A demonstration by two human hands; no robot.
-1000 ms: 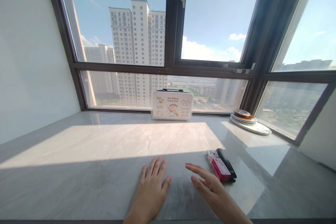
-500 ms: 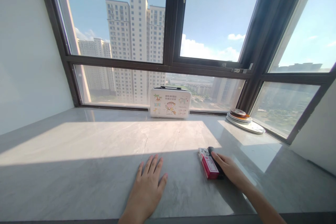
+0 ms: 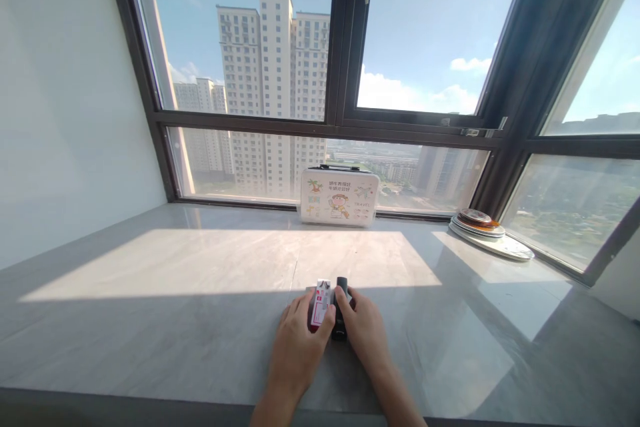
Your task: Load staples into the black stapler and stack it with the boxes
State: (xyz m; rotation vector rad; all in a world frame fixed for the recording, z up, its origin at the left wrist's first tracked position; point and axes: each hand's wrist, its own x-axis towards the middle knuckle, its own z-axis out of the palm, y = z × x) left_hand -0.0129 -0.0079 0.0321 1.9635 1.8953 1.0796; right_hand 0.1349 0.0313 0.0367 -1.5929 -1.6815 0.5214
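- My L hand (image 3: 300, 340) was pinching the pink & white box (image 3: 321, 300): fingers along its left side, thumb across its lower right edge.
- My R hand (image 3: 369, 327) was curled round the black stapler (image 3: 341, 329), thumb on top, fingertips behind its right side.
- Box + stapler were side by side, stapler on the right, far ends pointing to the window (image 3: 425, 33); approx. mid-view, between my hands. Couldn't tell if they touched along the whole length, or if either was clear of the sill (image 3: 150, 340).
- Sill = grey, marble-look, w/ a big sunlit patch beyond my hands; my hands were in the shaded strip at the near side.
- White carry case (image 3: 339, 203) stood upright at the back, vs. the window, cartoon & "TRAVEL" on the front, dark handle up top. Well apart from my hands.
- Stack of plates (image 3: 480, 232) sat in the back R corner, small ones on top, big oval one at the bottom.
- Tall bldgs (image 3: 275, 60) showed thru the glass, L of centre.
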